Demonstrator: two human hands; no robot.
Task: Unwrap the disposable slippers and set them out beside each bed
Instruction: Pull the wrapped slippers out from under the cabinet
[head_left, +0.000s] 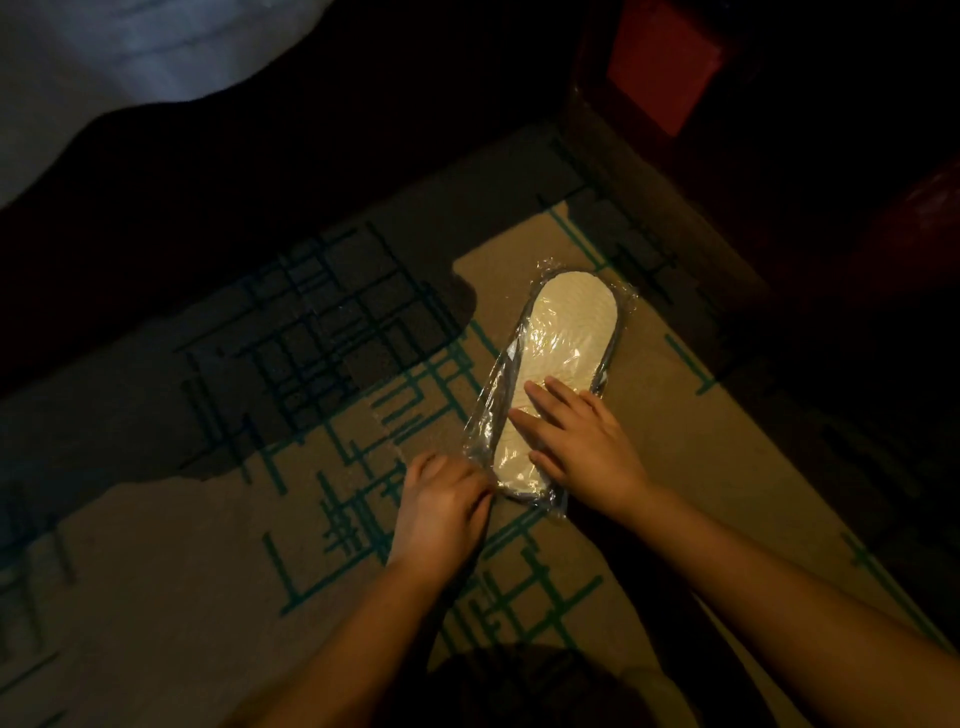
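A pale cream, oval-soled pair of disposable slippers (563, 358) sealed in clear crinkled plastic wrap (485, 415) lies on a tan carpet with teal line pattern (208, 545), its far end pointing toward 1 o'clock. The right hand (582, 441) presses flat on its near half. The left hand (441, 504), at 7 o'clock from the pack, pinches the wrap's near edge. White bedding (78, 62) sits at 10 o'clock.

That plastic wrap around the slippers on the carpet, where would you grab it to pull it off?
Probably at the loose film at the near end of the plastic wrap, coming from the near-left corner, where the left hand already pinches it. There the film stands clear of the slippers; elsewhere it clings tight. The right hand lies flat on top, steadying the pack.
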